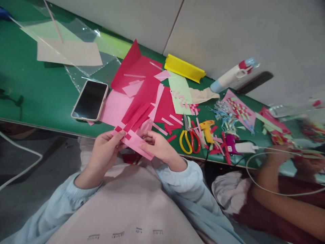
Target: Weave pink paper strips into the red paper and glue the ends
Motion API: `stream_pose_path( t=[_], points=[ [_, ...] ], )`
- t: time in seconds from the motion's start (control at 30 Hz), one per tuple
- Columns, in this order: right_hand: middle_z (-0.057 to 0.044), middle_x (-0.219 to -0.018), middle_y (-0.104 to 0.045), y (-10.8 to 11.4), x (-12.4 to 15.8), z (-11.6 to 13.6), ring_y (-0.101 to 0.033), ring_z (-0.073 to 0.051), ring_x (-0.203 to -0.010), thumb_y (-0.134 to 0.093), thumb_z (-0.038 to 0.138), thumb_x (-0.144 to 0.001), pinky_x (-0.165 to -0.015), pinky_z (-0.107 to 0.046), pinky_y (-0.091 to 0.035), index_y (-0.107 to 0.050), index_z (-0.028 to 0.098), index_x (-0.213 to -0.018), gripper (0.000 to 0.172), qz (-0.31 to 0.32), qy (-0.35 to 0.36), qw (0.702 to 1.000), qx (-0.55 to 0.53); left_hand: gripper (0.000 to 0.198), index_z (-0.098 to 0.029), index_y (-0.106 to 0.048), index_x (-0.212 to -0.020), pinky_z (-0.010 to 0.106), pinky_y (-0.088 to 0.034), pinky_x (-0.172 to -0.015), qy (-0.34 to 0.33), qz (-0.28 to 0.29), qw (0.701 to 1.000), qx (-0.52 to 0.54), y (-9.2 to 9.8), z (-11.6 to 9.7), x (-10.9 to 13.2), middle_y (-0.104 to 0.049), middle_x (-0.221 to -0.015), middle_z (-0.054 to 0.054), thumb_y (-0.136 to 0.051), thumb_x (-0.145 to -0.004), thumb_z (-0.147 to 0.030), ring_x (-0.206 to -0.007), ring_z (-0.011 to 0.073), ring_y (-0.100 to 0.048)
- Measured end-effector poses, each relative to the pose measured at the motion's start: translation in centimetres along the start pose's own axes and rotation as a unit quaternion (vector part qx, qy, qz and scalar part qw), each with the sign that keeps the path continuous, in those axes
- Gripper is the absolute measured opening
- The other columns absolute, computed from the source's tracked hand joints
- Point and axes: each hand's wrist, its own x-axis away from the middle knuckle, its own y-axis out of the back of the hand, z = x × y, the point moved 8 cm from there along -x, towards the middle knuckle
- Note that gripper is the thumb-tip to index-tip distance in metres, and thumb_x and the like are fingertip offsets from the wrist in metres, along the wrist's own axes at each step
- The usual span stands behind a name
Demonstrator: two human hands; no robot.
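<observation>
Pinching woven pink paper [137, 141] over the near edge of the green table [30, 88], clamped by its left part in the left grip [105, 147] and its right part in the right grip [158, 145]. Having a phone [90, 100] to the left, a red sheet [142, 64] beyond, scissors [187, 126] and a yellow glue gun [208, 131] to the right, crowded by scraps, near a co-worker's blurred hands [308, 162] farther right.

Pale garment front [142, 200]: four small dark marks [138, 230], resembling print, set in a row across its lower part.
Legibility of marks: too small and blurred to read.
Readable text, brands, numbers, signs: none.
</observation>
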Motion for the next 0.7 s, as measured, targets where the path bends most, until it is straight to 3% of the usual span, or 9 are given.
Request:
stream_pose_path(
  t=[0.07,0.13,0.23,0.37,0.57,0.7],
  points=[
    [-0.007,-0.099,-0.068,1.4,0.5,0.9,-0.064,-0.016,-0.090,-0.071,0.036,-0.078,-0.074,-0.028,-0.052,-0.061,0.017,-0.106,0.035,-0.059,0.063,0.996,0.028,0.033,-0.015,-0.064,-0.054,0.018,-0.056,-0.057,0.002,-0.015,1.000,0.016,0.4,-0.1,-0.2,-0.060,-0.055,-0.002,-0.089,-0.055,-0.035,-0.055,0.0078,-0.059],
    [-0.006,-0.098,-0.067,2.9,1.5,2.5,-0.063,-0.015,-0.090,-0.067,0.031,-0.082,-0.076,-0.027,-0.051,-0.065,0.018,-0.100,0.022,-0.130,0.138,0.977,0.095,0.030,-0.015,-0.064,-0.055,0.018,-0.058,-0.057,0.002,-0.027,0.999,0.033,0.8,-0.2,-0.4,-0.059,-0.054,-0.002,-0.089,-0.055,-0.031,-0.054,0.0079,-0.059],
    [-0.004,-0.086,-0.065,3.6,3.1,4.1,-0.055,-0.012,-0.072,-0.066,0.027,-0.085,-0.067,-0.026,-0.047,-0.071,0.018,-0.085,0.011,-0.177,0.186,0.948,0.188,0.025,-0.015,-0.065,-0.058,0.017,-0.058,-0.055,-0.001,-0.039,0.998,0.055,1.2,-0.4,-0.7,-0.058,-0.051,-0.004,-0.088,-0.057,-0.026,-0.050,0.0064,-0.057],
    [-0.002,-0.075,-0.063,3.5,3.8,3.8,-0.048,-0.009,-0.060,-0.068,0.026,-0.084,-0.058,-0.025,-0.042,-0.074,0.017,-0.079,0.011,-0.165,0.158,0.950,0.213,0.021,-0.014,-0.068,-0.064,0.017,-0.059,-0.057,-0.001,-0.056,0.996,0.069,1.6,-0.3,-0.9,-0.064,-0.058,-0.002,-0.086,-0.058,-0.023,-0.054,0.0069,-0.060],
    [-0.003,-0.075,-0.065,3.5,3.5,2.0,-0.050,-0.010,-0.059,-0.074,0.030,-0.078,-0.056,-0.024,-0.042,-0.074,0.017,-0.075,0.013,-0.158,0.098,0.967,0.172,0.023,-0.014,-0.069,-0.068,0.017,-0.059,-0.058,-0.013,-0.063,0.996,0.066,1.7,-0.3,-0.9,-0.067,-0.062,-0.002,-0.086,-0.058,-0.024,-0.054,0.0065,-0.060],
    [-0.002,-0.071,-0.064,3.4,3.0,1.1,-0.049,-0.010,-0.058,-0.077,0.040,-0.074,-0.054,-0.024,-0.040,-0.070,0.016,-0.069,0.025,-0.146,0.059,0.978,0.137,0.027,-0.014,-0.069,-0.066,0.016,-0.057,-0.055,-0.018,-0.065,0.995,0.068,1.6,-0.2,-0.9,-0.066,-0.059,-0.003,-0.089,-0.054,-0.027,-0.053,0.0062,-0.060]
  ],
)
